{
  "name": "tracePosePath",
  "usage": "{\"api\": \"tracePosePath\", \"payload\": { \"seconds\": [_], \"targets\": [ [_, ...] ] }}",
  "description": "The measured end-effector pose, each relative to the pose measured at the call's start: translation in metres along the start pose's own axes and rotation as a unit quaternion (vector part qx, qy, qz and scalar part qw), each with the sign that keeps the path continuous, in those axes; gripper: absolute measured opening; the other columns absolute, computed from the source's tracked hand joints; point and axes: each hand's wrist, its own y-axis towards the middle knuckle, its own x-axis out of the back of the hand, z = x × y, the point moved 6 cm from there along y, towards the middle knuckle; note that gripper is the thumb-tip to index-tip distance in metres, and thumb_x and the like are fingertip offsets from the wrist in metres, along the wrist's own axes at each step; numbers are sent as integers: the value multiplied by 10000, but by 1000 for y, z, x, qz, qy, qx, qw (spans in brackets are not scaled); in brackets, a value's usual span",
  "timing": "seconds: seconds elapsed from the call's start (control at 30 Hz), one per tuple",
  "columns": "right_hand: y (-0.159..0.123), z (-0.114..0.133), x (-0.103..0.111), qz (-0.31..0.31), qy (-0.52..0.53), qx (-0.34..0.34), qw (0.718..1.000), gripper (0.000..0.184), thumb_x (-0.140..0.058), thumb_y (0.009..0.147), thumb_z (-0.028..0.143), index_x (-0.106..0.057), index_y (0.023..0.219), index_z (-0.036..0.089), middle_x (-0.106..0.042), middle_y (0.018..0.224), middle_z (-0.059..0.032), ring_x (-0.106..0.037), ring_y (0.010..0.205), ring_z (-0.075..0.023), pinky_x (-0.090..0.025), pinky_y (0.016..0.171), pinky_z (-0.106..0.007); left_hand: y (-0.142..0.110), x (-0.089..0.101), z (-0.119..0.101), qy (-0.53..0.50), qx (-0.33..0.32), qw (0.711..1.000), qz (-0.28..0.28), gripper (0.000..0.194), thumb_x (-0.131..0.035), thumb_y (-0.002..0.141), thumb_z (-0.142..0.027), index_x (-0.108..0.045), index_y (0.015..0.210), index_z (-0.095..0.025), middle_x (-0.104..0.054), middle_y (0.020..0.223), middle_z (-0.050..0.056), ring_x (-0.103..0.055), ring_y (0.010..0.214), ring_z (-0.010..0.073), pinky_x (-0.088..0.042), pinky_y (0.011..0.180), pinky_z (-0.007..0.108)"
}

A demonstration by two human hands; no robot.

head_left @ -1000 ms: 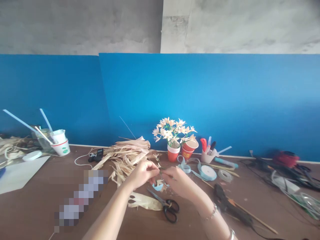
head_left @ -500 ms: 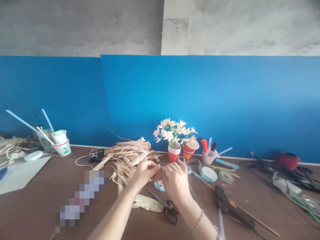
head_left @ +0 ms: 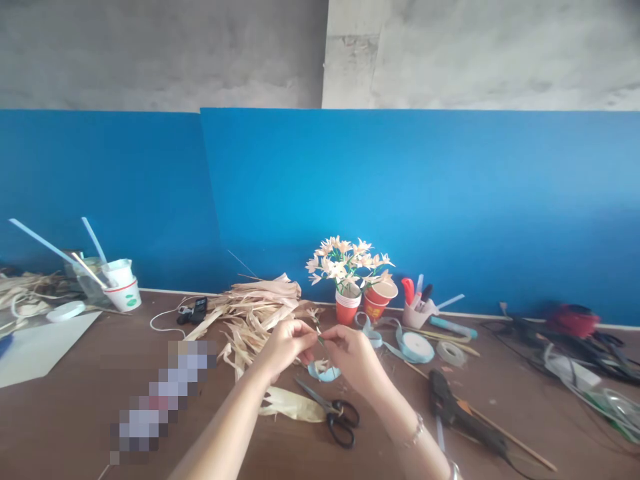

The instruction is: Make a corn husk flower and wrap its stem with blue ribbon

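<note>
My left hand (head_left: 290, 347) and my right hand (head_left: 354, 350) meet over the table with their fingertips pinched together. Between them is a small pale husk flower (head_left: 315, 314) on a thin stem, with a bit of green (head_left: 321, 340) at the fingertips. Much of the stem is hidden by my fingers. Below my hands lie black-handled scissors (head_left: 340, 417), a flat piece of dry husk (head_left: 293, 405) and a light blue ribbon loop (head_left: 325, 375). A heap of dry corn husks (head_left: 260, 303) spreads beyond my left hand.
Similar pale flowers (head_left: 345, 260) stand in a stack of red paper cups (head_left: 348, 310), beside another red cup (head_left: 379, 300). To the right are a ribbon roll (head_left: 418, 348), a tape roll (head_left: 451, 353), a glue gun (head_left: 465, 417) and tangled cables. A white cup (head_left: 125, 295) holds sticks at left.
My right hand has turned and shifted slightly right, its fingers now pinching at the stem beside my left fingertips. More of the scissors and blue ribbon shows.
</note>
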Motion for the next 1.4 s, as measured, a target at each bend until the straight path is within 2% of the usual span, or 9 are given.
{"api": "tracePosePath", "payload": {
  "seconds": [0.27,0.57,0.8,0.97,1.03,1.1,1.2,1.33,1.4],
  "targets": [
    [-4,18,5,-52,-181,156,970,179,-559,767,92,-683,701,202,-699,716,-19,-599,737,-177,-368,843,-346,0,-4,7,1,24,1000,-13,213,-713,647,-324,-617,667,-136,-578,469,-7,-533,418,109,-424,434,211],
    [-12,31,2,-95,-260,172,945,96,-598,769,152,-659,821,205,-691,783,-22,-597,825,-194,-269,967,-387,3,-1,13,-19,14,999,-37,205,-680,668,-329,-615,662,-135,-588,481,-3,-528,423,103,-408,435,203],
    [-15,35,3,-138,-282,211,926,220,-524,804,100,-631,642,204,-657,641,7,-581,710,-151,-197,1022,-406,2,-2,4,8,-15,1000,-15,272,-703,676,-396,-638,718,-135,-605,518,0,-554,462,123,-426,458,220],
    [-11,33,11,-94,-169,166,967,196,-555,786,138,-657,631,200,-669,652,-4,-583,705,-156,-310,952,-397,-3,-1,-12,74,-67,995,27,233,-664,734,-374,-653,765,-144,-621,544,9,-576,499,138,-460,520,244],
    [-7,24,11,-34,-71,88,993,173,-569,786,205,-665,644,188,-649,597,-8,-567,621,-149,-419,761,-328,-7,-2,-17,86,-74,993,43,212,-665,739,-360,-651,775,-152,-628,565,12,-592,525,147,-469,543,252],
    [-7,13,7,51,53,-12,997,180,-591,769,276,-658,644,165,-605,519,3,-505,490,-119,-382,528,-247,-12,-4,-21,84,-75,992,64,207,-675,734,-359,-644,782,-160,-637,587,16,-607,550,155,-478,562,261],
    [-12,5,-4,177,239,-107,949,222,-639,722,332,-644,622,133,-605,526,2,-435,426,-73,-294,437,-204,-20,-10,-27,57,-72,990,107,217,-691,721,-372,-629,759,-167,-643,610,22,-612,565,159,-481,566,266],
    [-18,9,-16,290,429,-138,844,272,-724,597,370,-636,604,112,-585,523,-9,-558,543,-125,-400,551,-234,-30,-17,-34,31,-69,985,154,206,-664,746,-372,-615,740,-171,-657,659,39,-607,575,152,-471,553,255],
    [-17,8,-19,288,432,-148,842,297,-718,591,397,-632,634,115,-571,525,-3,-565,552,-135,-415,577,-253,-29,-14,-35,46,-67,987,135,200,-646,756,-363,-602,727,-170,-648,655,32,-580,525,129,-418,477,219]
  ]
}}
